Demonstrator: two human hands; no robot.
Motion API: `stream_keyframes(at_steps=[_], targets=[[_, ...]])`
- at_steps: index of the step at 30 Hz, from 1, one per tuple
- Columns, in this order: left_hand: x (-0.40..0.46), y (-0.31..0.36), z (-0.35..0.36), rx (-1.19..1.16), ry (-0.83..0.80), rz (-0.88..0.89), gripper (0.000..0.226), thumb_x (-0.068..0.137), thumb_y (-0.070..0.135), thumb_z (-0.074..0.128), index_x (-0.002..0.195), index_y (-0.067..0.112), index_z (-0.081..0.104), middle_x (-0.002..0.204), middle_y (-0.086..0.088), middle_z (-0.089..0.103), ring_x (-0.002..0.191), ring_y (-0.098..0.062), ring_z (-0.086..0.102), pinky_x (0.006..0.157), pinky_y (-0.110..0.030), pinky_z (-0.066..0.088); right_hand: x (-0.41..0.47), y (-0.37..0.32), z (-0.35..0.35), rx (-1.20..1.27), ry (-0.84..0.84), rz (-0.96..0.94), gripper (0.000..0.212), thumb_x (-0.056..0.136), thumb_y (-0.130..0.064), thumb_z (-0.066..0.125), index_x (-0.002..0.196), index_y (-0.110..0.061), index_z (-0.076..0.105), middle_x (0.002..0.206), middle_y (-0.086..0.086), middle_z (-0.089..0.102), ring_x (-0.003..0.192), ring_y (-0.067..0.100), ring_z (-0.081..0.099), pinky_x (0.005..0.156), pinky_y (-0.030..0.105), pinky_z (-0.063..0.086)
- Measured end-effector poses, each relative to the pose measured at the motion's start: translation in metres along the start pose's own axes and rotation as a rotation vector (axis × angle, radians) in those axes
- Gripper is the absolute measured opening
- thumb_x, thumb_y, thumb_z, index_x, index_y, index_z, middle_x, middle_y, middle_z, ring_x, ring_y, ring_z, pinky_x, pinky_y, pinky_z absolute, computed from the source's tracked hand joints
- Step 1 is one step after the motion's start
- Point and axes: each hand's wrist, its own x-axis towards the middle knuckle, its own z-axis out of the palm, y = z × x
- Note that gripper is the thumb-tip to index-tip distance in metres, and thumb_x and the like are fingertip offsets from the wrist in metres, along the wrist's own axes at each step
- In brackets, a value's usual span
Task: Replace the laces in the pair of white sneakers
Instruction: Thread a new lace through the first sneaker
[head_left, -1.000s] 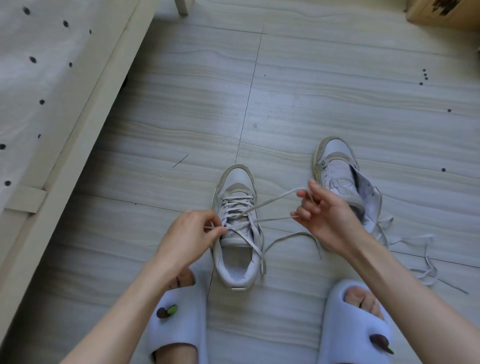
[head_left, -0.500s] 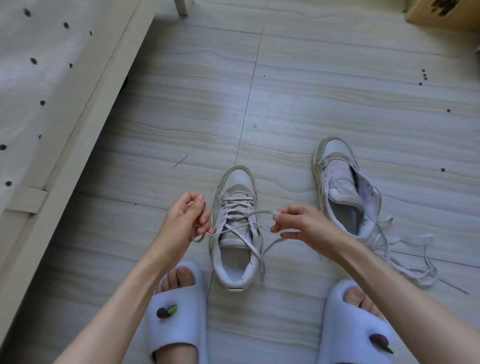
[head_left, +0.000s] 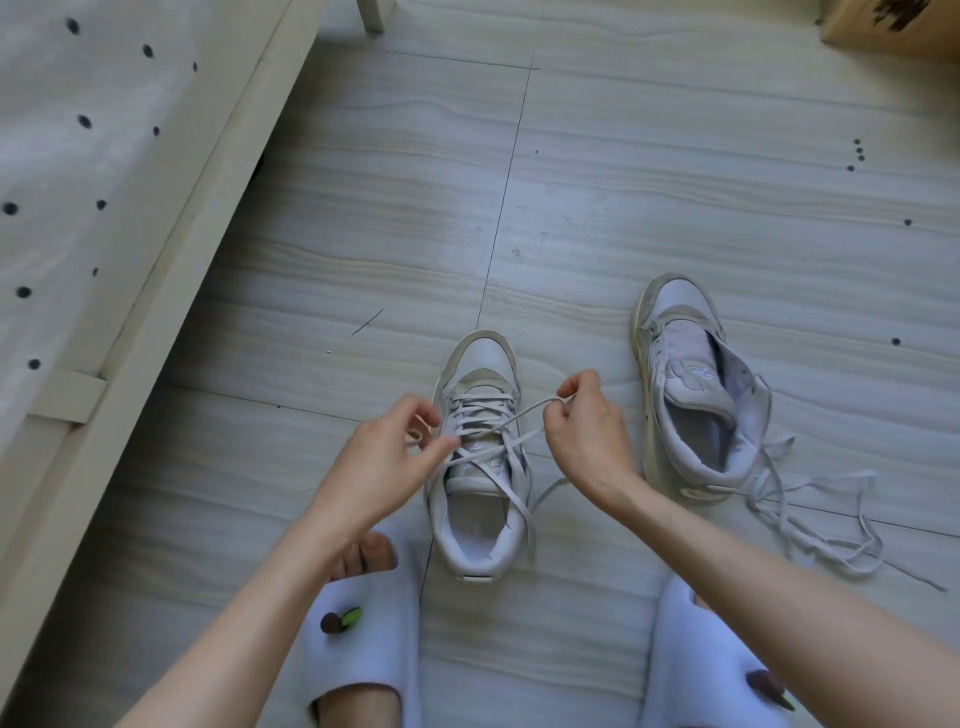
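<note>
A laced white sneaker (head_left: 480, 364) stands on the floor in front of me, toe pointing away. Its two lace ends (head_left: 511, 415) cross above the tongue. My left hand (head_left: 387, 462) pinches one end just left of the eyelets. My right hand (head_left: 584, 436) pinches the other end, raised to the right of the shoe. A second white sneaker (head_left: 685, 374) stands to the right with no lace in its eyelets and its tongue open. A loose lace (head_left: 821, 525) lies tangled on the floor beside its heel.
A pale wooden bed frame (head_left: 150, 291) with a spotted sheet runs along the left. My feet in white slippers (head_left: 363, 639) sit at the bottom. A cardboard box (head_left: 893, 26) is at the top right corner. The floor is grey wood-pattern tile.
My right hand has lifted and pulled its lace end up and to the right. My left hand has shifted closer to the shoe, and the two ends now cross over the tongue.
</note>
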Motion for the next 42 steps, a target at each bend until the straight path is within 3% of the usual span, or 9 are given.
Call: stream_keyframes(at_steps=[5, 9, 13, 15, 20, 26, 32, 36, 42], targets=[[-0.004, 0.000, -0.006, 0.332, -0.011, 0.093, 0.018, 0.081, 0.050, 0.063, 0.086, 0.032, 0.064, 0.070, 0.013, 0.051, 0.079, -0.011, 0.052, 0.064, -0.028, 0.038, -0.006, 0.005, 0.002, -0.106, -0.073, -0.167, 0.019, 0.093, -0.015, 0.040, 0.103, -0.012, 0.057, 0.094, 0.010, 0.065, 0.089, 0.033, 0.057, 0.068, 0.035, 0.036], [0.002, -0.005, -0.012, -0.368, 0.108, 0.034, 0.018, 0.085, 0.025, 0.064, 0.071, 0.018, 0.057, 0.063, 0.011, 0.058, 0.063, 0.000, 0.046, 0.060, -0.022, 0.035, -0.013, 0.008, 0.008, -0.044, -0.129, -0.182, 0.015, 0.094, -0.019, 0.045, 0.095, -0.013, 0.059, 0.083, 0.003, 0.061, 0.082, 0.026, 0.056, 0.066, 0.032, 0.036], [0.003, 0.003, -0.017, -1.259, 0.058, -0.087, 0.019, 0.093, 0.014, 0.045, 0.075, 0.012, 0.043, 0.076, -0.005, 0.071, 0.083, -0.020, 0.066, 0.085, -0.032, 0.050, -0.017, 0.007, 0.013, 0.223, -0.267, -0.033, 0.011, 0.092, -0.022, 0.054, 0.083, -0.018, 0.060, 0.072, -0.005, 0.060, 0.073, 0.015, 0.055, 0.071, 0.030, 0.043], [0.003, 0.003, -0.019, -1.403, 0.068, -0.166, 0.023, 0.097, 0.014, 0.037, 0.075, 0.011, 0.041, 0.061, -0.005, 0.060, 0.060, -0.020, 0.062, 0.073, -0.036, 0.057, -0.017, 0.008, 0.010, 0.325, -0.294, 0.031, 0.010, 0.090, -0.022, 0.057, 0.081, -0.022, 0.060, 0.074, -0.007, 0.061, 0.076, 0.014, 0.058, 0.080, 0.038, 0.051], [0.007, -0.013, -0.006, -0.978, 0.100, -0.328, 0.025, 0.098, 0.021, 0.042, 0.074, 0.016, 0.039, 0.059, -0.005, 0.043, 0.036, -0.008, 0.029, 0.038, -0.017, 0.028, -0.029, 0.012, 0.008, 0.287, -0.380, 0.061, 0.037, 0.077, -0.041, 0.071, 0.106, -0.026, 0.053, 0.097, -0.007, 0.057, 0.083, 0.014, 0.059, 0.079, 0.035, 0.052], [0.000, -0.025, 0.016, -0.137, -0.108, -0.024, 0.029, 0.078, 0.035, 0.073, 0.098, 0.023, 0.056, 0.094, 0.004, 0.059, 0.086, -0.009, 0.053, 0.073, -0.022, 0.038, -0.038, 0.009, 0.012, 0.231, -0.483, 0.128, 0.048, 0.082, -0.029, 0.066, 0.123, -0.020, 0.043, 0.102, -0.001, 0.054, 0.089, 0.018, 0.059, 0.083, 0.038, 0.052], [-0.002, -0.029, 0.004, -0.030, -0.176, 0.067, 0.030, 0.074, 0.036, 0.075, 0.097, 0.026, 0.058, 0.094, 0.010, 0.062, 0.079, -0.003, 0.055, 0.072, -0.021, 0.046, -0.048, 0.004, 0.009, 0.233, -0.630, 0.286, 0.034, 0.094, -0.041, 0.047, 0.117, -0.015, 0.046, 0.087, 0.000, 0.055, 0.067, 0.016, 0.055, 0.049, 0.026, 0.046], [-0.009, -0.029, 0.003, -0.005, -0.076, 0.155, 0.018, 0.078, 0.029, 0.073, 0.085, 0.027, 0.057, 0.081, 0.017, 0.061, 0.074, 0.009, 0.057, 0.071, -0.005, 0.037, -0.045, 0.012, -0.001, -0.153, -0.529, 0.069, 0.039, 0.090, -0.054, 0.045, 0.092, -0.019, 0.061, 0.085, -0.003, 0.067, 0.072, 0.013, 0.059, 0.061, 0.025, 0.040], [-0.007, -0.029, 0.002, 0.115, 0.036, 0.210, 0.014, 0.084, 0.029, 0.067, 0.074, 0.028, 0.057, 0.060, 0.017, 0.051, 0.063, 0.001, 0.046, 0.066, -0.025, 0.031, -0.033, 0.009, -0.038, 0.166, -0.495, 0.077, 0.024, 0.089, -0.028, 0.060, 0.066, -0.022, 0.065, 0.056, -0.004, 0.047, 0.052, 0.009, 0.038, 0.053, 0.023, 0.030]])
